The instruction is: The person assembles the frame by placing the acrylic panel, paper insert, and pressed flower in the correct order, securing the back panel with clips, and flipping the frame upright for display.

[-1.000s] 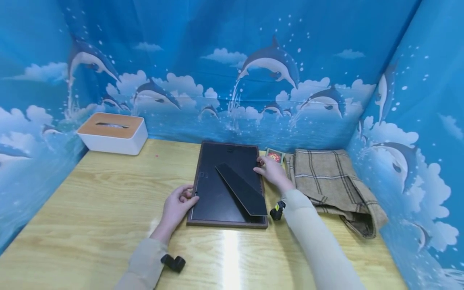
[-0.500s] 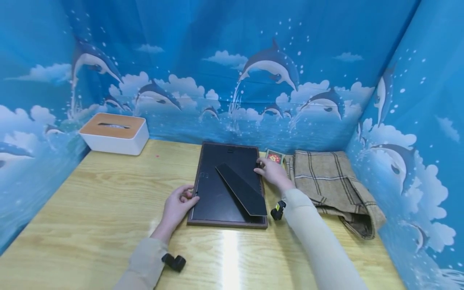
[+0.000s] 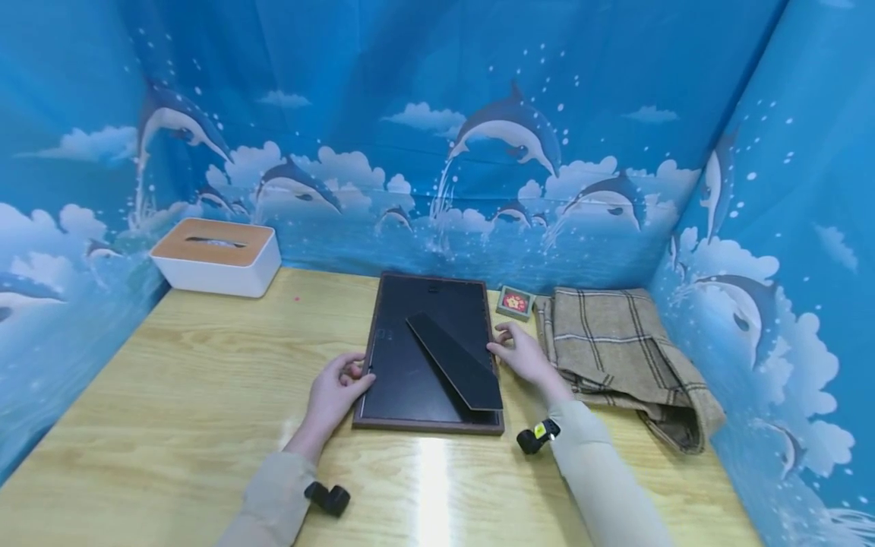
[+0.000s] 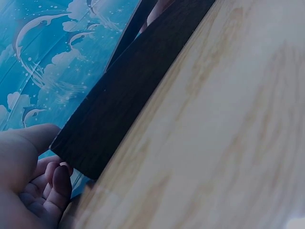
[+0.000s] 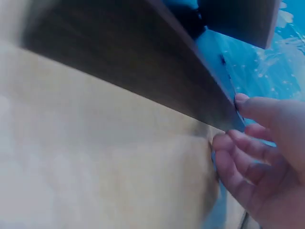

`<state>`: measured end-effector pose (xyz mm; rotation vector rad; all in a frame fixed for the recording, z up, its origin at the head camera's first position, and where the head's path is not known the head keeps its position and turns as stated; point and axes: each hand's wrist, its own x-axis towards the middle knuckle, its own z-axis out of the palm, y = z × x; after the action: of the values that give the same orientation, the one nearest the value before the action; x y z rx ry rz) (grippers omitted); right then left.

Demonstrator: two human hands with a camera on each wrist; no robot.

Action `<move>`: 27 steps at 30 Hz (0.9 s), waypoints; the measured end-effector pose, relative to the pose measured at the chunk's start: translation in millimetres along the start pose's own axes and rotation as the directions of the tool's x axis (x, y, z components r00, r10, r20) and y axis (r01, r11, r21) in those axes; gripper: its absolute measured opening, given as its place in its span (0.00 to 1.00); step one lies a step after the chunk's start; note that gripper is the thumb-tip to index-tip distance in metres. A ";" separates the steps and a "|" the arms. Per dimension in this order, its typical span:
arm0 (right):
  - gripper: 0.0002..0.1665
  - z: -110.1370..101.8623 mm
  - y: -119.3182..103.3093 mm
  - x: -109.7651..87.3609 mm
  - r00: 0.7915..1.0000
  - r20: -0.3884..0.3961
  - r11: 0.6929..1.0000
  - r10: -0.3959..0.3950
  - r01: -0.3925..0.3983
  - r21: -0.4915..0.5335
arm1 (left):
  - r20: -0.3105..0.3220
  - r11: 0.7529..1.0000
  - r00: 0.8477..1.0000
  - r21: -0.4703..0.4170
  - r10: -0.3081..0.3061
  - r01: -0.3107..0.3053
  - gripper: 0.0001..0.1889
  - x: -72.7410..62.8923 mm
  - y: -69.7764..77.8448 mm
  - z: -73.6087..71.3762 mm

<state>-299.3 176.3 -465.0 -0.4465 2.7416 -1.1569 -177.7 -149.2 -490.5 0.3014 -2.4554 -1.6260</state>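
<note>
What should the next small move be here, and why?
Probably a gentle, even lift of the picture frame: it lies back up with its stand angled out, and the left hand and right hand pinch opposite long edges, so it should rise fairly balanced.

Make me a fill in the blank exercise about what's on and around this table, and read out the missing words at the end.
1. The picture frame is face ____, with its stand showing on top.
2. The left hand touches the frame's ____ edge.
3. The tissue box has a brown top and ____ sides.
4. The animals printed on the blue curtain are ____.

Missing words: down; left; white; dolphins.
</note>
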 end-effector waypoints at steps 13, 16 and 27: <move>0.26 21.4 15.1 -25.1 0.991 -0.123 0.975 0.047 -0.019 0.223 | -0.013 0.999 0.999 -0.009 0.037 -0.037 0.20 -1.6 -0.6 1.0; 0.24 25.3 16.5 -26.8 0.986 -0.157 0.968 0.052 -0.012 0.249 | 0.004 1.000 1.000 -0.004 0.010 -0.010 0.20 -0.7 0.2 0.1; 0.22 29.7 19.6 -31.9 0.976 -0.216 0.980 0.003 0.040 0.192 | 0.009 0.999 0.999 -0.018 -0.035 0.035 0.20 2.1 0.2 1.0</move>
<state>-266.4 179.3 -499.6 -0.3404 2.7637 -1.5470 -179.9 -148.8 -490.6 0.3377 -2.4533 -1.6663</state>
